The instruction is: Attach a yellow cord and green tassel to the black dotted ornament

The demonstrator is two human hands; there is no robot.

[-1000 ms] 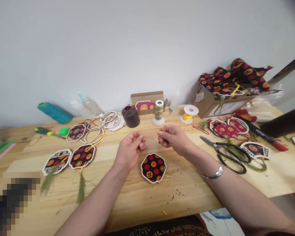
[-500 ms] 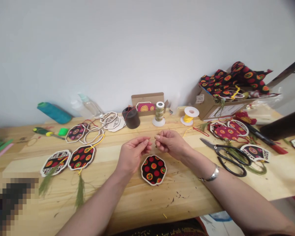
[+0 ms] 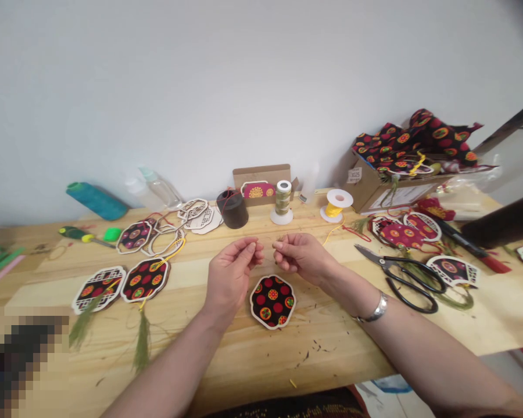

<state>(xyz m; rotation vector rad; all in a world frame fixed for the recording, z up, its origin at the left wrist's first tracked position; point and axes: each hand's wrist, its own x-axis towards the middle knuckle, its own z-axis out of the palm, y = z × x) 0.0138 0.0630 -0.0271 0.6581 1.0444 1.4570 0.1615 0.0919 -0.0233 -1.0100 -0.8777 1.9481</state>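
Note:
Over the middle of the table, my left hand (image 3: 235, 267) is closed in a pinch, thumb against forefinger. My right hand (image 3: 303, 255) pinches too, a short gap away. A faint olive bit shows at its fingertips, too small to name; any thread between the hands is too fine to make out. Just below them a scallop-edged pendant (image 3: 272, 301) lies flat, its pale wooden rim round black cloth with red and orange flowers. Neither hand touches it. Behind the hands stand a spool of olive thread (image 3: 283, 200) and a black spool (image 3: 232, 210).
Black-handled scissors (image 3: 401, 276) lie right of my right forearm. Tasselled pendants (image 3: 144, 280) and a screwdriver (image 3: 85, 236) are at left. A spool of yellow cord (image 3: 336, 206) and a cardboard box (image 3: 387, 188) topped with patterned cloth stand at the back right.
My hands have drawn slightly apart, mostly by my left hand shifting left. Both keep their pinch. The pendant below them stays in place.

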